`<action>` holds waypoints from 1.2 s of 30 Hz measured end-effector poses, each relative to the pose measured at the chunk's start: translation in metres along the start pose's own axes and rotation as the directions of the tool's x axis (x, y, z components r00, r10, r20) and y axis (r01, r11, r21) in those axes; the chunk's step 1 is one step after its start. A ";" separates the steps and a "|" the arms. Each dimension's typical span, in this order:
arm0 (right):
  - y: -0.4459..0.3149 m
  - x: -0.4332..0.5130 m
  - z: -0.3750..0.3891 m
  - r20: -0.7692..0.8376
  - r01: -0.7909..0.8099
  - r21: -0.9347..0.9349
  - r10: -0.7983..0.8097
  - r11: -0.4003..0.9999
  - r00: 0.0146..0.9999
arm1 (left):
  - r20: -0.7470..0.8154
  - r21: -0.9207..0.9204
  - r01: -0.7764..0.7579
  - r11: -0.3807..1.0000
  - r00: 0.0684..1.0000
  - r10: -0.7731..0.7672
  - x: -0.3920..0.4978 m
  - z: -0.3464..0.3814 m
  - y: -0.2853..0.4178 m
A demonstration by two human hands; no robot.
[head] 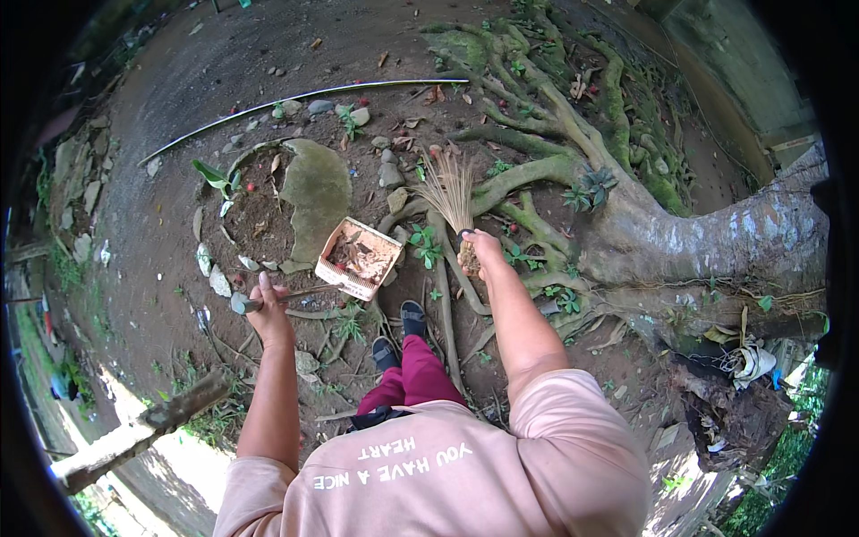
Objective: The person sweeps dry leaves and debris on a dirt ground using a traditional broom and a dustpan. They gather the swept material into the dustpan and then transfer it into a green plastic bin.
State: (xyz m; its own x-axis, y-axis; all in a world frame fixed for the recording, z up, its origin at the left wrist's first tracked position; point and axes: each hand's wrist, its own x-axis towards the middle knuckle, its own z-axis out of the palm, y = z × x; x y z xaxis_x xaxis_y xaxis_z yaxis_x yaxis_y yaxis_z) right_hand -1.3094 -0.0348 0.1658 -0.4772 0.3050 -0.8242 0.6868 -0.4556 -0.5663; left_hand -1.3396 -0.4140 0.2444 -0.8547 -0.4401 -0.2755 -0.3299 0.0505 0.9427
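My left hand point(270, 307) grips the wooden handle point(312, 290) of a dustpan. Its pan is a cut plastic container point(368, 252), pale pink and open at the top, with dirt and dry leaves point(356, 247) inside. My right hand point(484, 254) is closed around the bound end of a stick broom point(451, 188). The broom's thin bristles fan out away from me, over the soil and against a mossy tree root point(530, 176). A gap with stones and a small green plant point(424, 243) lies between broom and pan.
Thick roots point(590, 144) spread from a large trunk point(711, 248) on the right. A broken concrete slab point(315, 194) and a ring of stones point(219, 280) lie ahead to the left. Beyond them a long thin pole point(302, 101) rests on the ground. A log point(144, 429) is at the lower left.
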 end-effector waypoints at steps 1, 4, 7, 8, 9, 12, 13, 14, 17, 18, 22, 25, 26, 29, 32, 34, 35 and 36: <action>-0.002 -0.004 0.004 0.038 0.028 -0.023 -0.028 0.999 0.999 | -0.020 -0.028 0.006 1.000 1.000 -0.006 -0.001 0.001 -0.001; 0.008 -0.032 0.022 0.104 0.156 -0.049 -0.150 0.987 0.983 | -0.054 -0.059 0.027 0.998 0.998 -0.030 -0.004 0.000 -0.003; 0.017 -0.051 0.036 0.257 0.024 0.012 -0.026 1.000 0.966 | -0.075 -0.039 0.012 0.999 0.997 -0.015 -0.001 -0.001 -0.005; 0.017 -0.050 0.042 0.280 -0.046 0.012 0.041 0.999 0.959 | -0.074 -0.057 0.022 0.998 0.997 -0.026 0.001 0.000 -0.006; 0.014 -0.046 0.046 0.299 -0.137 0.039 0.119 0.990 0.947 | -0.074 -0.077 0.031 0.997 0.997 -0.037 0.002 0.000 -0.008; -0.003 -0.025 0.068 0.283 -0.356 0.077 0.322 0.931 0.903 | -0.069 -0.055 0.014 0.998 0.997 -0.018 0.005 -0.001 -0.012; -0.003 -0.024 0.073 0.300 -0.282 0.065 0.251 0.957 0.920 | -0.066 -0.065 0.020 0.998 0.998 -0.024 0.005 -0.003 -0.012; -0.002 -0.025 0.079 0.275 -0.178 0.058 0.156 0.982 0.949 | -0.057 -0.067 0.019 0.998 0.998 -0.023 0.005 -0.007 -0.011; 0.012 -0.049 0.093 0.261 0.011 -0.047 0.002 0.999 0.965 | -0.117 -0.112 0.045 0.993 0.991 -0.059 0.001 -0.018 -0.007; 0.019 -0.062 0.098 0.305 0.077 -0.019 -0.068 0.997 0.950 | -0.110 -0.110 0.037 0.993 0.993 -0.049 0.001 -0.023 -0.005; 0.020 -0.097 0.125 0.565 0.207 0.078 -0.214 0.975 0.797 | -0.153 -0.152 0.050 0.987 0.985 -0.073 -0.009 -0.035 -0.003; 0.010 -0.114 0.150 0.707 0.129 -0.004 -0.088 0.992 0.701 | -0.176 -0.136 0.077 0.988 0.979 -0.100 -0.020 -0.045 -0.009; 0.006 -0.116 0.158 0.733 0.094 -0.065 -0.016 0.993 0.680 | -0.190 -0.152 0.063 0.986 0.977 -0.092 -0.023 -0.049 -0.012; 0.002 -0.117 0.183 0.772 0.068 -0.301 0.201 0.951 0.603 | -0.234 -0.192 0.062 0.980 0.966 -0.107 -0.032 -0.064 -0.026; 0.013 -0.105 0.218 0.741 0.046 -0.482 0.379 0.875 0.554 | -0.257 -0.197 0.023 0.980 0.964 -0.074 -0.037 -0.078 -0.036; 0.020 -0.093 0.239 0.705 -0.005 -0.570 0.493 0.821 0.510 | -0.253 -0.221 0.021 0.975 0.964 -0.078 -0.035 -0.085 -0.039; 0.024 -0.088 0.252 0.660 -0.073 -0.567 0.506 0.820 0.556 | -0.238 -0.226 0.036 0.973 0.967 -0.091 -0.033 -0.088 -0.039; 0.021 -0.080 0.264 0.588 -0.170 -0.568 0.542 0.805 0.601 | -0.221 -0.248 0.065 0.967 0.968 -0.122 -0.031 -0.093 -0.037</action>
State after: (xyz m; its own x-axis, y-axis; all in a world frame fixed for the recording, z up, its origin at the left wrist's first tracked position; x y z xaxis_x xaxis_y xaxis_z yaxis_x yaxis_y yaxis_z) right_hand -1.4015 -0.2902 0.2218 -0.2368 -0.5553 -0.7972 0.9457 0.0563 -0.3201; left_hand -1.2636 -0.4853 0.2351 -0.6981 -0.6302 -0.3399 -0.2753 -0.2019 0.9399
